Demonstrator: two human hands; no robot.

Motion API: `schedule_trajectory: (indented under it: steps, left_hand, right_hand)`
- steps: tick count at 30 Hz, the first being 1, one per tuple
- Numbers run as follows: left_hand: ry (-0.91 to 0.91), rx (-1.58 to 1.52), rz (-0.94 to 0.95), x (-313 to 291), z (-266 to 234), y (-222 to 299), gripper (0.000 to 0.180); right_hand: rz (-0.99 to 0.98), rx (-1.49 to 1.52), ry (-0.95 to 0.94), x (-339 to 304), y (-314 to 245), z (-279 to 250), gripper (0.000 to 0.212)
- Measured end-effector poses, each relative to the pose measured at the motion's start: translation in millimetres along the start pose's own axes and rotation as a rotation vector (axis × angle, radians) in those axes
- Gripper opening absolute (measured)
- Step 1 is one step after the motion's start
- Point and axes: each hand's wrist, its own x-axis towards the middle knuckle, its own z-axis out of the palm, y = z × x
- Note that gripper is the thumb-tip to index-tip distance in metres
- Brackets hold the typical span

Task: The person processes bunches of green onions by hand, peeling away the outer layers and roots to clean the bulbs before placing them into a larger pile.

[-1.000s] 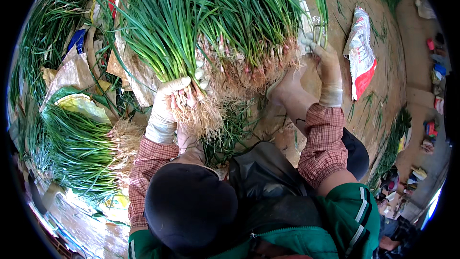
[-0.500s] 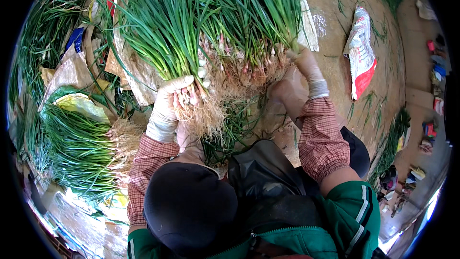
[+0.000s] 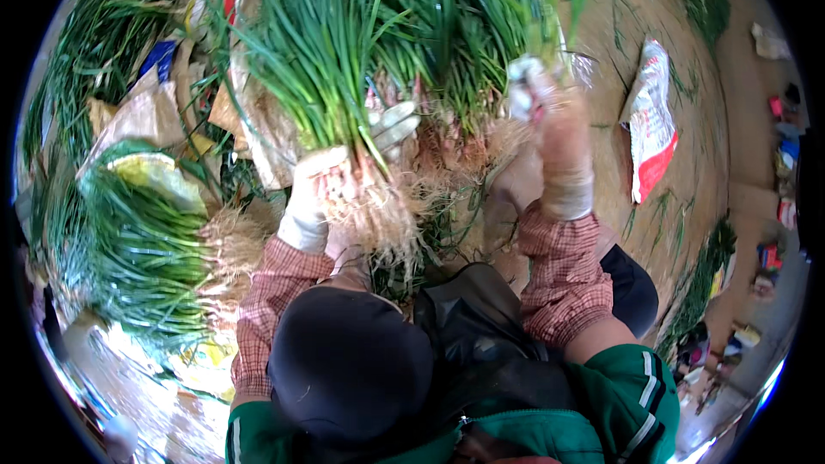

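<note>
Green onions with pale reddish bulbs and stringy roots fill the space in front of me. My left hand (image 3: 314, 185), in a whitish glove, cradles a thick bunch of green onions (image 3: 331, 107) by the bulbs, its thumb across the front. The fingers of that hand come out on the bunch's far side, partly stretched. Right of it, my right hand (image 3: 546, 103) is raised and smeared by motion. A few green onions (image 3: 543, 21) stand up out of its grip, with roots trailing below. Between the hands lies a pile of green onions (image 3: 455, 69), roots toward me.
At the left, another heap of green onions (image 3: 146, 249) lies with roots pointing right. Old sacks (image 3: 142, 112) and loose leaves (image 3: 86, 60) are beyond it. A white and red sack (image 3: 650, 116) rests on the brown floor (image 3: 606, 159) at the right. My bent knee (image 3: 348, 361) is close below.
My right hand has lifted off the pile, drawing a few green onions up and slightly right. The left hand's fingers have spread out behind its bunch. The whole view has shifted slightly.
</note>
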Motion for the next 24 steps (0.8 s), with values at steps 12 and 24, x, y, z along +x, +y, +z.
schedule_trajectory:
  steps: [12,24]
  left_hand:
    - [0.380,-0.163,-0.002,-38,-66,-23,0.049]
    - [0.205,-0.279,-0.014,-30,-53,-24,0.058]
  right_hand:
    - [-0.507,-0.885,-0.120,-54,79,77,0.057]
    - [-0.044,0.204,-0.060,-10,71,34,0.028]
